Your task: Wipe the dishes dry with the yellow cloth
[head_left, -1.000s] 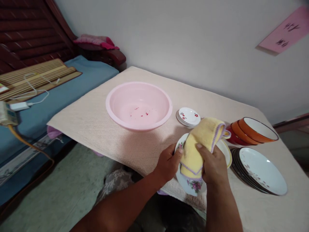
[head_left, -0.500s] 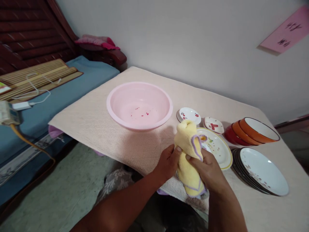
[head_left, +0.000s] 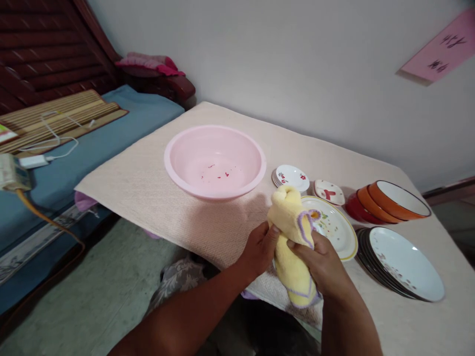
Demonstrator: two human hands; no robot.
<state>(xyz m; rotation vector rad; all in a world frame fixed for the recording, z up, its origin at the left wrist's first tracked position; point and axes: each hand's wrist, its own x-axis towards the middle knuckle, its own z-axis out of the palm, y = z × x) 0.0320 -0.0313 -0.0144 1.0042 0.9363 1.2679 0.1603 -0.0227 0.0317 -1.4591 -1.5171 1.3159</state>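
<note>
Both hands grip a yellow towel [head_left: 293, 262] with purple edging, bunched up above the table's front edge. My left hand [head_left: 261, 247] is closed on its left side, thumb on top. From the right, my right hand [head_left: 319, 259] is closed on it too, thumb laid across the cloth. Whether anything is wrapped inside the towel cannot be seen. Just behind it lies a white plate [head_left: 339, 230] with a yellow rim and a leafy print, partly covered by the towel and right hand. A stack of small flowered saucers [head_left: 293, 177] stands beyond the towel.
A pink basin [head_left: 215, 190] with red marks inside stands left of centre on the cloth-covered table [head_left: 137, 183]. To the right are square dishes [head_left: 329, 192], orange and red bowls [head_left: 389, 202] and stacked dark-sided plates [head_left: 408, 262]. A blue-covered seat [head_left: 148, 111] lies at left.
The towel's lower end has shifted slightly down and right, and its folds have changed a little. Both hands keep their hold in nearly the same place.
</note>
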